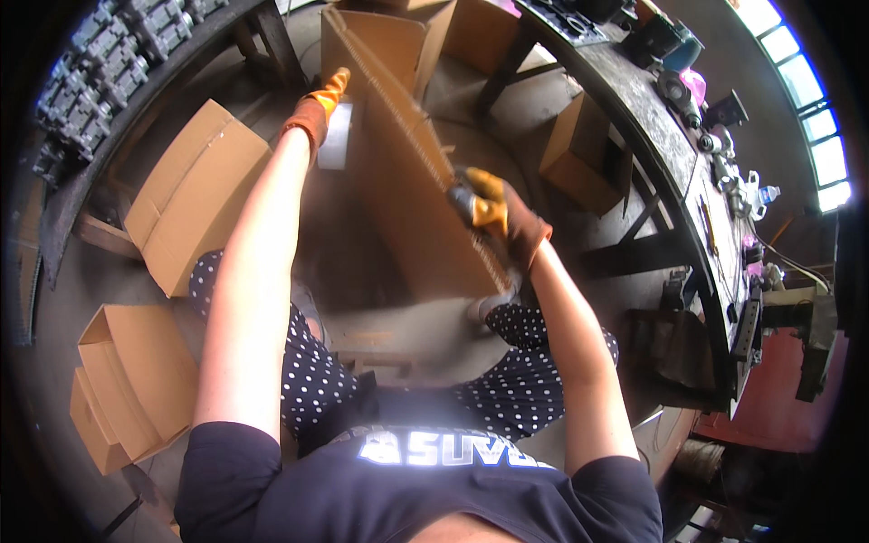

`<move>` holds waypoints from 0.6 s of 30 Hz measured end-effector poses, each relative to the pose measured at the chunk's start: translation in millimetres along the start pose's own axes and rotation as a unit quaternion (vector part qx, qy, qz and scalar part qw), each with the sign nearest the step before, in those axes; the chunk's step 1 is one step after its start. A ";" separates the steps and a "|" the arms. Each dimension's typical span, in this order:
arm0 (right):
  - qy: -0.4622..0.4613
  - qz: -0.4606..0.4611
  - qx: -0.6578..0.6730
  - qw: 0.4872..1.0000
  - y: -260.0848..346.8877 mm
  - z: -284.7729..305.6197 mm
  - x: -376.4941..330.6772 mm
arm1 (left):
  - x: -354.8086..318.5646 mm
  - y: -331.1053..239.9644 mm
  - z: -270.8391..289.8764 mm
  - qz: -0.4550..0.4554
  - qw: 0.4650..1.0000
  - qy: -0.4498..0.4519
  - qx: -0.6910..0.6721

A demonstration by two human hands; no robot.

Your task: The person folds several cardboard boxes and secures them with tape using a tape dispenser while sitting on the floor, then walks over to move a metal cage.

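A large brown cardboard box [398, 190] stands tilted between my knees, one corrugated edge running diagonally toward me. My right hand [496, 210], in an orange-and-brown work glove, is closed round that edge; dark patches show at its fingers, and I cannot tell if they are glove stains or a small object. My left hand [319, 110], in a matching glove, reaches to the box's far left side. Its fingers are stretched out against the cardboard. Just below it a white label [336, 138] shows on the box.
Two more cardboard boxes, an upright one [195, 195] and an open one [136, 380], stand on my left. Another box [587, 154] sits under the curved-looking workbench [634, 109] on my right. Metal castings [95, 81] crowd a bench at far left.
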State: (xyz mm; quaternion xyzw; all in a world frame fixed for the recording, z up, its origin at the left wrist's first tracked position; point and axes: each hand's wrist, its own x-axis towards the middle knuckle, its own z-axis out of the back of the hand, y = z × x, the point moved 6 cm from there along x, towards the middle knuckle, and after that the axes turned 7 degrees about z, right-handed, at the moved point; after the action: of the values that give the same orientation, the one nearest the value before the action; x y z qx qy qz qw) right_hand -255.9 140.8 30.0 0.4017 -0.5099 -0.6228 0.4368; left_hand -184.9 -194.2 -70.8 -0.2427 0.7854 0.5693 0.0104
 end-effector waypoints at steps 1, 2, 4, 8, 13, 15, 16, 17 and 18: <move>0.017 0.013 -0.014 1.000 -3.8 -0.7 -1.5 | 3.2 11.0 -10.6 -0.009 0.999 0.029 -0.034; 0.034 0.023 -0.026 0.999 2.5 -9.3 -5.4 | -0.1 26.9 -13.7 -0.021 0.996 0.056 -0.068; 0.028 0.006 0.012 1.000 6.7 -29.6 -6.6 | -2.1 46.5 -54.0 0.103 0.894 0.198 -0.389; -0.027 0.028 -0.064 0.997 -10.7 -43.2 -10.1 | -4.6 42.4 -93.9 0.285 0.182 0.285 -0.897; -0.077 -0.073 -0.394 0.913 40.9 -22.1 -14.3 | -10.1 -5.6 -108.6 0.262 0.123 0.251 -0.924; -0.072 -0.071 -0.431 0.897 40.1 -10.4 -14.5 | -33.5 40.2 -98.1 0.238 0.303 0.243 -0.890; -0.106 -0.051 -0.440 0.890 32.8 1.3 -19.2 | -32.6 55.8 -89.8 0.210 0.377 0.199 -0.880; -0.126 -0.063 -0.414 0.899 24.2 11.4 -18.3 | -48.8 62.1 -91.8 0.193 0.416 0.201 -0.866; -0.151 -0.048 -0.411 0.898 25.0 19.7 -23.8 | -66.6 67.6 -94.2 0.175 0.453 0.203 -0.850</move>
State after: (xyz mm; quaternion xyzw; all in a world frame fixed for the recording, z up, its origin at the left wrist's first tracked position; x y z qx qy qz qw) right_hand -264.1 166.7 59.0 0.1112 -0.2489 -0.8502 0.4504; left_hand -128.3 -238.6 42.0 -0.0972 -0.0834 0.8782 -0.4607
